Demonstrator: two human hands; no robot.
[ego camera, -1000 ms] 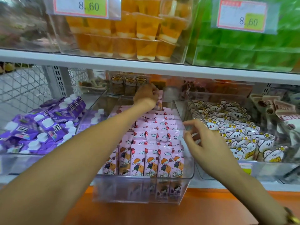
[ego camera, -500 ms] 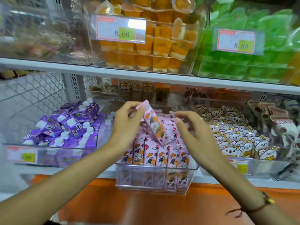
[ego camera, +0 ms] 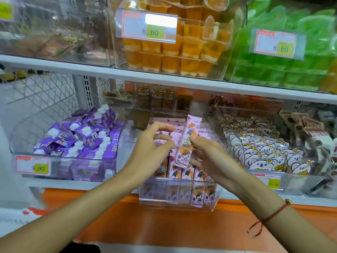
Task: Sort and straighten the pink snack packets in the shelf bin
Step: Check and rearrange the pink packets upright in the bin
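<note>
The right hand (ego camera: 209,156) now pinches the loose pink packet (ego camera: 186,141), passed over from the left hand (ego camera: 151,143), whose fingers hang released and loosely curled beside it, holding nothing. The packet stands nearly upright above the rows of pink packets (ego camera: 184,170) in the clear bin (ego camera: 178,203), likely ready to slot back into line.

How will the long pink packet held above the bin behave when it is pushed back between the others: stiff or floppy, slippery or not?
The pink packet stays straight while held near its middle, so probably fairly stiff. Its glossy wrapper looks slippery. Being slim and tall, it may tip unless the packed rows in the clear bin support it.
</note>
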